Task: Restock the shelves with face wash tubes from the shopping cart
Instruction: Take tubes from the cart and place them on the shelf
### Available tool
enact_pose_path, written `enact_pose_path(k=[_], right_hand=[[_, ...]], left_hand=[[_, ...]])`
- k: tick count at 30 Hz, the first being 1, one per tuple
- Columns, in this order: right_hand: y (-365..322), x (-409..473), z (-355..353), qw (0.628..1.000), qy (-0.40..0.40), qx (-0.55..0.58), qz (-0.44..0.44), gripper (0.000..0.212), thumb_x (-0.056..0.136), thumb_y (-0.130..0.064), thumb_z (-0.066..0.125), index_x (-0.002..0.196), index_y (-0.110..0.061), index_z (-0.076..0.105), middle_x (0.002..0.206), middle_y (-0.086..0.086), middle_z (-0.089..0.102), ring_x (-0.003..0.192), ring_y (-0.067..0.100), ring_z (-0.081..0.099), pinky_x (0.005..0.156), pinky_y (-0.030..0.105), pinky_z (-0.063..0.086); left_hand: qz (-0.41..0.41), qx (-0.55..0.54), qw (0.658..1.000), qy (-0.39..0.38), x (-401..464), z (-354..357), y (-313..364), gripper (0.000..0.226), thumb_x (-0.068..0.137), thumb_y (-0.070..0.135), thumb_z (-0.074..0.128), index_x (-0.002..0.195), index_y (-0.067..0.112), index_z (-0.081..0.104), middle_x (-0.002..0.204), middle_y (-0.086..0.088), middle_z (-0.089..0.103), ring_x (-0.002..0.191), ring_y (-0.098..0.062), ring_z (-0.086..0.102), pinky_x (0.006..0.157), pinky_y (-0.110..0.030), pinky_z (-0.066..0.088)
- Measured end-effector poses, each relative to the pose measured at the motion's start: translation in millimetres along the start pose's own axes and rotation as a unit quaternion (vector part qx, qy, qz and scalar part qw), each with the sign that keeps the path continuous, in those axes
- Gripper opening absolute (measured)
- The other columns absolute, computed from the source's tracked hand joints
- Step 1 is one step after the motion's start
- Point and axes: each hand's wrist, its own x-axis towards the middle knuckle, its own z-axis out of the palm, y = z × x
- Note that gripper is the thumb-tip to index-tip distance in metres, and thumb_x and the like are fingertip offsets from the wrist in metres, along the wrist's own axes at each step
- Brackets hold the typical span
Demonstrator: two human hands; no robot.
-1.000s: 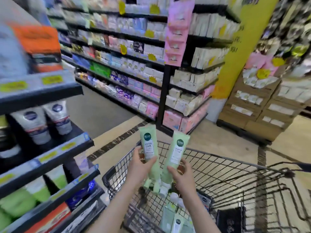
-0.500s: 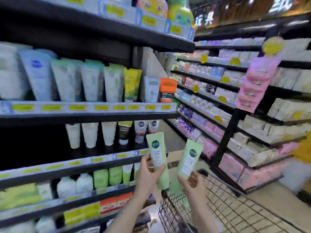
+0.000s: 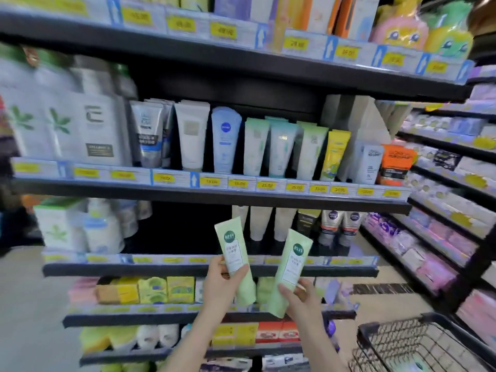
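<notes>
Left hand [image 3: 218,287] gripping one tube [image 3: 235,260], right hand [image 3: 300,298] another tube [image 3: 288,273]; both near-upright, below dark shelf gap [image 3: 182,226], left nearer.

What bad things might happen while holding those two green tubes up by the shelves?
Each pale green face wash tube, one in the left hand and one in the right hand, is gripped low, so it might slip. The standing white tubes on the black shelf behind are packed close; pushing in could topple them.
</notes>
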Motion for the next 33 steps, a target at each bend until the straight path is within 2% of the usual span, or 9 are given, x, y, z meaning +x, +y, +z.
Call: enact_pose_path(k=[3, 6, 10, 16, 21, 23, 26, 30, 33], right_hand=[[7, 5, 38, 1.000, -0.009, 0.003, 0.022, 0.043, 0.082, -0.015, 0.071, 0.117, -0.017, 0.046, 0.110, 0.008, 0.060, 0.103, 0.026, 0.059, 0.073, 0.036, 0.051], [10, 8, 69, 1.000, -0.016, -0.006, 0.023, 0.043, 0.082, -0.016, 0.071, 0.116, -0.019, 0.045, 0.110, 0.006, 0.060, 0.103, 0.023, 0.059, 0.067, 0.031, 0.047], [15, 9, 95, 0.999, -0.027, -0.026, 0.024, 0.037, 0.082, -0.018, 0.071, 0.111, -0.021, 0.048, 0.108, 0.006, 0.062, 0.099, 0.022, 0.062, 0.074, 0.034, 0.052], [1, 25, 121, 0.996, -0.043, -0.083, -0.011, 0.033, 0.084, -0.017, 0.068, 0.113, -0.015, 0.052, 0.101, 0.002, 0.065, 0.088, 0.013, 0.062, 0.060, 0.019, 0.045], [-14, 59, 145, 0.980, -0.033, -0.191, -0.045, 0.037, 0.080, -0.026, 0.072, 0.110, -0.021, 0.050, 0.091, -0.006, 0.064, 0.080, 0.004, 0.059, 0.073, 0.027, 0.050], [-19, 73, 157, 0.976, -0.041, -0.203, -0.062, 0.039, 0.080, -0.026, 0.072, 0.113, -0.019, 0.051, 0.092, -0.007, 0.063, 0.081, 0.005, 0.059, 0.075, 0.026, 0.049], [-22, 96, 173, 0.975, -0.053, -0.203, -0.070, 0.049, 0.082, -0.028, 0.070, 0.124, -0.014, 0.049, 0.102, -0.006, 0.059, 0.094, 0.010, 0.057, 0.082, 0.024, 0.046], [-16, 127, 191, 0.978, -0.056, -0.186, -0.080, 0.051, 0.080, -0.025, 0.072, 0.125, -0.010, 0.053, 0.112, 0.000, 0.066, 0.102, 0.013, 0.062, 0.091, 0.028, 0.049], [-14, 144, 201, 0.975, -0.049, -0.195, -0.092, 0.041, 0.080, -0.016, 0.072, 0.118, -0.011, 0.056, 0.106, -0.001, 0.067, 0.099, 0.013, 0.063, 0.085, 0.021, 0.047]], left_hand=[[-0.007, 0.007, 1.000, 0.012, 18, -35, -7, 0.041, 0.084, 0.026, 0.067, 0.116, 0.022, 0.042, 0.094, 0.005, 0.059, 0.081, -0.007, 0.057, 0.074, -0.035, 0.050], [-0.003, 0.021, 1.000, 0.017, 35, -62, -14, 0.038, 0.084, 0.027, 0.067, 0.113, 0.022, 0.043, 0.098, 0.000, 0.062, 0.084, -0.015, 0.060, 0.073, -0.035, 0.050], [-0.013, 0.021, 0.999, 0.022, 56, -87, -22, 0.043, 0.084, 0.028, 0.067, 0.118, 0.020, 0.044, 0.098, -0.001, 0.062, 0.084, -0.015, 0.060, 0.073, -0.037, 0.052], [0.001, 0.018, 0.999, 0.030, 89, -98, -25, 0.052, 0.086, 0.027, 0.065, 0.130, 0.014, 0.041, 0.095, 0.002, 0.060, 0.086, -0.017, 0.062, 0.075, -0.037, 0.052], [0.031, 0.047, 0.996, 0.066, 116, -104, -26, 0.056, 0.083, 0.030, 0.068, 0.129, 0.011, 0.044, 0.095, -0.001, 0.060, 0.083, -0.017, 0.061, 0.072, -0.035, 0.053], [0.038, 0.050, 0.995, 0.082, 127, -106, -25, 0.057, 0.082, 0.030, 0.069, 0.130, 0.010, 0.043, 0.094, -0.001, 0.060, 0.079, -0.014, 0.060, 0.064, -0.026, 0.050], [0.054, 0.049, 0.991, 0.108, 141, -106, -22, 0.057, 0.082, 0.028, 0.069, 0.129, 0.009, 0.043, 0.094, -0.001, 0.059, 0.074, -0.008, 0.057, 0.057, -0.015, 0.041], [0.079, 0.056, 0.987, 0.125, 157, -106, -25, 0.057, 0.080, 0.026, 0.072, 0.127, 0.010, 0.044, 0.092, 0.002, 0.057, 0.074, -0.002, 0.054, 0.063, -0.019, 0.040], [0.087, 0.067, 0.985, 0.131, 163, -106, -34, 0.059, 0.078, 0.026, 0.073, 0.127, 0.010, 0.045, 0.091, 0.004, 0.056, 0.075, -0.001, 0.054, 0.065, -0.021, 0.041]])
